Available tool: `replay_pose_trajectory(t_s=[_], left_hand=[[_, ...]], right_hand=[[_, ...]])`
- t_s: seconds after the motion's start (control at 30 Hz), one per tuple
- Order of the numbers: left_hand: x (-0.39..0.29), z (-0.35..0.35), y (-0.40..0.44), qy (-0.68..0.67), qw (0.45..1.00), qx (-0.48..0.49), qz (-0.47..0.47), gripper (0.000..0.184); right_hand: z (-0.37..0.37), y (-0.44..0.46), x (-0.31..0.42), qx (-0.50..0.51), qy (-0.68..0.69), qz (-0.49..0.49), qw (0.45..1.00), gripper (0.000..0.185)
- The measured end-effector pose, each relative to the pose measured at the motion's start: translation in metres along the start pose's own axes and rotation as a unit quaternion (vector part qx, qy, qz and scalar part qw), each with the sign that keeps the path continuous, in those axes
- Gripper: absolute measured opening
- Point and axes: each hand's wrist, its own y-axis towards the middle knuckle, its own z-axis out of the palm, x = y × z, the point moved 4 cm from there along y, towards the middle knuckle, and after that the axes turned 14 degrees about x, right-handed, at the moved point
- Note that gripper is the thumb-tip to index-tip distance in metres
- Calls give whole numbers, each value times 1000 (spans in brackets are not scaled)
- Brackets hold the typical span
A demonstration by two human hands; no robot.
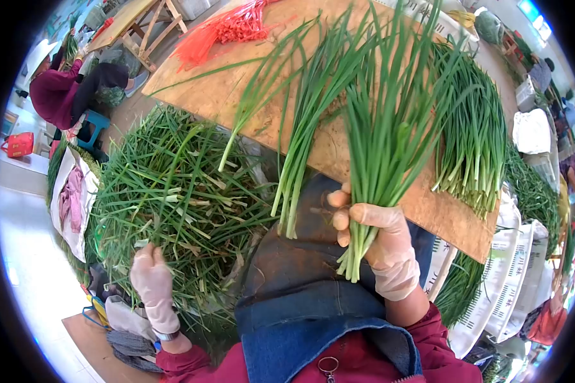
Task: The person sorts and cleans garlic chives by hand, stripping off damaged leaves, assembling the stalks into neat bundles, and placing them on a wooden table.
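My right hand (382, 239), in a pale thin glove, is closed round the lower stalks of a bunch of garlic chives (390, 153). The bunch stands up in front of me, white ends down and leaves fanning over the board. On the left, my gloved left hand (152, 281) is at the near edge of a big heap of loose chive leaves and scraps (179, 191). Its fingers are drawn together; whatever they pinch is too small to make out. Smaller chive bunches (310, 127) lie on the wooden board (453, 223), their stalk ends past its near edge.
A thick pile of chives (476, 127) rests at the board's right, and red ties (236, 29) lie at its far side. White baskets (485, 306) stand on the right. A seated person (57, 92) is at the far left near a blue stool (94, 127).
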Motion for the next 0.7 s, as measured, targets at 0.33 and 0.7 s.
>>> replay_pose_trajectory(t_s=[0.33, 0.7], left_hand=[[-194, 34, 2, -441, 840, 284, 142, 20], [-210, 32, -27, -552, 781, 248, 151, 11]], right_hand=[[-21, 6, -26, -45, 46, 61, 996, 32], [-22, 4, -21, -69, 20, 23, 997, 30]])
